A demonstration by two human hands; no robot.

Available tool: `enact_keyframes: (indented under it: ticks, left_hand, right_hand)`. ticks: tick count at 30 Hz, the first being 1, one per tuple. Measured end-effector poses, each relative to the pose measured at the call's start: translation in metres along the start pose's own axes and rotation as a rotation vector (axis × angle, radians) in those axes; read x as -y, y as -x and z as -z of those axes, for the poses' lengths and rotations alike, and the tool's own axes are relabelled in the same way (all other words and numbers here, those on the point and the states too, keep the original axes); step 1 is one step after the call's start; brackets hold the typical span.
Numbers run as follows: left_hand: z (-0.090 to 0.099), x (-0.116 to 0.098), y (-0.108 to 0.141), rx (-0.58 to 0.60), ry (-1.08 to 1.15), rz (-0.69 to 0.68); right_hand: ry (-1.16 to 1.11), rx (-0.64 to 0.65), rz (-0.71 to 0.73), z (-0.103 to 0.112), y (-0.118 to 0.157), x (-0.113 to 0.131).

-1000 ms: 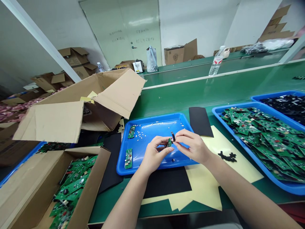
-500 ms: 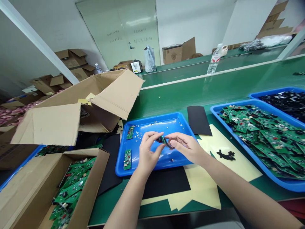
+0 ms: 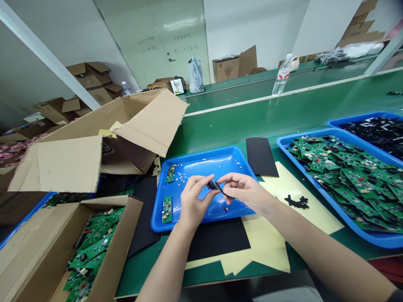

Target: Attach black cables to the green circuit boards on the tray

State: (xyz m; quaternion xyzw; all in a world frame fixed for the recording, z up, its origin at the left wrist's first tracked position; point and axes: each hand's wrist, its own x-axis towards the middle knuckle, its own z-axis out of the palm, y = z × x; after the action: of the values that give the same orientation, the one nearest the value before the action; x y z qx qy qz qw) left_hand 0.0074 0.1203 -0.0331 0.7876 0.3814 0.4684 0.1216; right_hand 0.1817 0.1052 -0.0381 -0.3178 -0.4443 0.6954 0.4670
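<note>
Above the blue tray [image 3: 201, 167], between the two hands, a small green board [image 3: 213, 184] is held up at a tilt, clear of the tray's floor. The left hand [image 3: 194, 202] has its grip nearly closed, thumb below and fingers above, pinching the board. The right hand [image 3: 247, 191] has its grip drawn in on a black strip [image 3: 227, 196], which slants from its fingertips up to the board's edge; whether the strip is stuck there cannot be told.

Inside the tray, two more boards lie along the left side, an upper one [image 3: 170, 174] and a lower one [image 3: 167, 209], with white bits [image 3: 180, 175] scattered near the upper one. A small dark part [image 3: 226, 209] lies near the tray's front edge, below the right hand.

In front of the tray are a black sheet [image 3: 217, 241] and yellow paper [image 3: 267, 241]; black cutouts [image 3: 297, 201] lie on the paper to the right. Another black sheet [image 3: 262, 157] lies just beside the tray's far right corner. Farther right on the green desk [image 3: 217, 126], a larger blue tray [image 3: 280, 144] holds a heap of boards. To the left, an open carton [image 3: 134, 214] holds more boards, and a bigger carton [image 3: 59, 161] stands behind it. A water bottle [image 3: 282, 75] stands beyond, toward the back.
</note>
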Motion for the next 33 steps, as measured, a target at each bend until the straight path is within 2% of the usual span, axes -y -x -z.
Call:
enact_keyframes:
  ticks: [5,11,14,17,22,27,30,33]
  left_hand:
    - [0.000,0.003,0.001,0.045,0.162,-0.037]
    - [-0.001,0.002,0.003,0.082,0.355,-0.004]
    - [-0.003,0.000,0.004,0.103,0.447,0.055]
    - [-0.007,-0.002,0.005,0.111,0.535,0.155]
    - [-0.011,-0.005,0.006,0.121,0.692,0.299]
    - [-0.008,-0.004,0.003,0.197,0.862,0.416]
    - [-0.004,-0.005,0.002,0.213,0.976,0.535]
    - [-0.002,-0.008,0.001,0.231,1.036,0.631]
  right_hand:
    - [-0.010,0.060,-0.034,0.003,0.000,0.002]
    - [0.123,0.055,0.048,0.003,0.001,0.001]
    - [0.289,-0.017,0.190,0.000,0.003,-0.001]
    - [0.466,-0.119,0.394,-0.002,0.004,-0.003]
    - [0.696,-0.217,0.693,-0.005,0.004,-0.008]
    - [0.887,-0.381,0.938,-0.004,0.004,-0.011]
    - [0.885,-0.403,0.885,-0.002,0.004,-0.009]
    - [0.832,-0.325,0.810,-0.001,0.005,-0.005]
